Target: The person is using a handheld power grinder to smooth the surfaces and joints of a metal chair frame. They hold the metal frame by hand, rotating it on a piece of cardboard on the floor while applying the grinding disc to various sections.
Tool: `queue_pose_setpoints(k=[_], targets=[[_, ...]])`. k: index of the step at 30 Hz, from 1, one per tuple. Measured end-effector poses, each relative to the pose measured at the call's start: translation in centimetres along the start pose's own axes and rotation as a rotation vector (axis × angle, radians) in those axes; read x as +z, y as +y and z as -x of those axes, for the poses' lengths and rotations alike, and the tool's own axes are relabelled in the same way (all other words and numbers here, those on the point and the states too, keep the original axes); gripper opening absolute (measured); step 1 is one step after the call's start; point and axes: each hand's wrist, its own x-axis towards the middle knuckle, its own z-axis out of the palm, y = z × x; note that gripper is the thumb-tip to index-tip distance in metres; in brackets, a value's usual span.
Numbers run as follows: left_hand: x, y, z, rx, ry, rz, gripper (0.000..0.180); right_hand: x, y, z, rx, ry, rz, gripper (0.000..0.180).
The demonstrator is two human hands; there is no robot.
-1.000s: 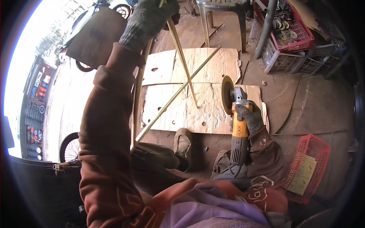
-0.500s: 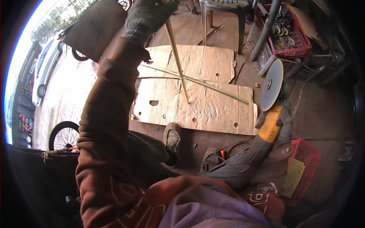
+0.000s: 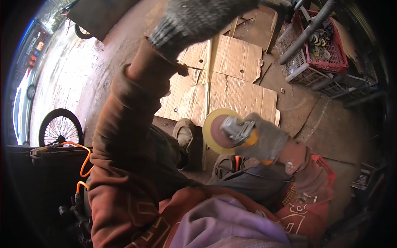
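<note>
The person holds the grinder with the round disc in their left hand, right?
No, the grinder with the round disc is in the gloved right hand; the head view shows it. The left hand is raised up high.

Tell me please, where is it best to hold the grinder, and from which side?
Grip the grinder by its yellow body behind the head, coming from the rear, as the gloved right hand does. The disc faces forward at the other end, so fingers stay behind it.
</note>
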Motion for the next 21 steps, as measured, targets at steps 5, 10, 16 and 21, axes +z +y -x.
queue_pose_setpoints(k=[5,10,16,21], targets=[[0.3,2.7,0.9,0.014,-0.069,-0.044,0.024,0.8,-3.0,-1.4,0.008,-0.141,0.198,0.088],[1.3,3.6,-0.1,-0.205,-0.190,-0.030,0.021,0.8,-1.4,-3.6,-0.012,0.004,0.203,0.087],[2.2,1.2,0.6,0.072,-0.121,0.019,0.021,-1.1,-0.8,-5.1,0.089,0.094,-0.032,0.080],[1.9,2.2,1.2,0.082,-0.117,-0.006,0.020,1.6,-0.3,-4.3,0.037,0.005,0.049,0.081]])
